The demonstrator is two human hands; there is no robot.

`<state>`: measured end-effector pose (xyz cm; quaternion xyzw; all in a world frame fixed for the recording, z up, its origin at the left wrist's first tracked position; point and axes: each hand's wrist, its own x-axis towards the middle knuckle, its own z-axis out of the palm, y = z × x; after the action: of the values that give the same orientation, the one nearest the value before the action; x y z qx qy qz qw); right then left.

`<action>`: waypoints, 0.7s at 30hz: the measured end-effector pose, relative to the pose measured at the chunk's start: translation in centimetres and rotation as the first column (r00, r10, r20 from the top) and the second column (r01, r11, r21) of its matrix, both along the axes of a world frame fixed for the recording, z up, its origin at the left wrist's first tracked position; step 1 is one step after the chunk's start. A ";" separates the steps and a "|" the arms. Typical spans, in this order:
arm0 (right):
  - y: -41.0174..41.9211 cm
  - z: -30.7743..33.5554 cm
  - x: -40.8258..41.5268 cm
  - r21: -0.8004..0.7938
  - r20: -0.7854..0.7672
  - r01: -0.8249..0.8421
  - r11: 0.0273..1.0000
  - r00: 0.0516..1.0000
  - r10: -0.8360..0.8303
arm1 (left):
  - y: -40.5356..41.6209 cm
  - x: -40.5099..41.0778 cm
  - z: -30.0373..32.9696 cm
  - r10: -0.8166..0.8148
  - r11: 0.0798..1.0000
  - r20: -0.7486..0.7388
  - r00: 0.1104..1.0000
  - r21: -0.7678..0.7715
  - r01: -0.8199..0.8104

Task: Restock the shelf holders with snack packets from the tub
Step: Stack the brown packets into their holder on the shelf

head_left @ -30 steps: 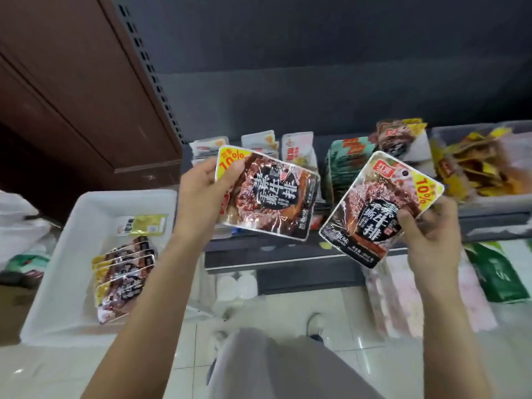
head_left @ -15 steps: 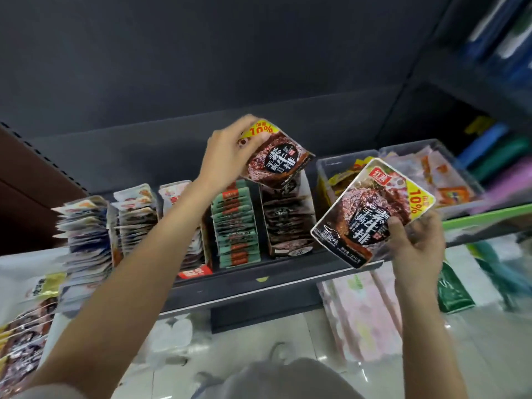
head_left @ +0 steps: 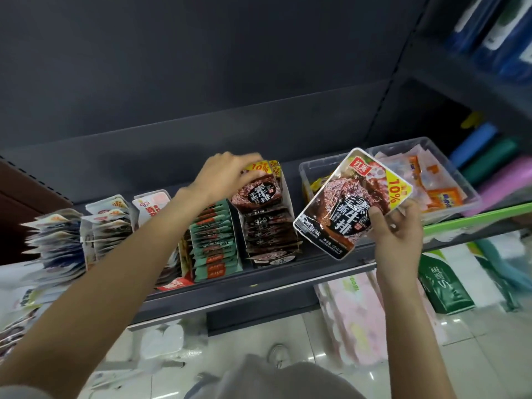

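My left hand [head_left: 223,175] reaches over the shelf and grips the top edge of a dark red snack packet [head_left: 257,194], which stands at the back of a white cardboard holder [head_left: 288,203] full of like packets. My right hand [head_left: 395,228] holds a second snack packet [head_left: 349,203] of the same kind, tilted, in front of the shelf. The tub is almost out of frame at the far left edge.
Holders of green packets [head_left: 214,243] and white packets [head_left: 106,226] stand left of the dark stack. Two clear bins [head_left: 449,168] with orange and yellow sachets sit to the right. Tissue packs [head_left: 443,280] lie under the shelf [head_left: 259,286].
My left hand has lowered its packet into the back of the dark packets' holder. The right hand with its packet has stayed about the same. The view has turned right, off the tub.
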<state>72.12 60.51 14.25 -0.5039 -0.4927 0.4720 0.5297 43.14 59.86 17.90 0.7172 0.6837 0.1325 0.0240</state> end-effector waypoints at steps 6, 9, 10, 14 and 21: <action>1.6 0.3 -1.8 0.048 -0.059 0.055 0.997 0.997 -0.052 | -0.5 2.9 -3.3 -0.159 0.956 -0.238 0.958 -0.278 0.090; 3.0 1.2 -2.9 0.091 -0.108 0.017 0.996 0.994 -0.007 | -1.2 3.2 -4.5 -0.182 0.944 -0.345 0.921 -0.323 0.065; 3.5 1.5 -3.4 0.114 -0.102 -0.013 0.993 0.994 0.025 | -1.6 3.0 -4.6 -0.150 0.955 -0.360 0.921 -0.292 0.042; 5.3 1.8 -6.5 0.217 0.021 -0.205 0.954 0.978 0.205 | -3.6 2.3 -4.5 -0.014 0.994 -0.298 0.954 -0.104 -0.018; 6.4 -1.1 -11.9 0.242 0.664 -0.628 0.739 0.663 0.346 | -4.6 3.1 -4.8 0.050 0.995 -0.256 0.965 -0.066 -0.069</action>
<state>60.24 66.90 13.17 -0.3284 -0.8443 0.2947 0.3041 46.20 55.24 13.05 0.7060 0.7069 0.0147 -0.0412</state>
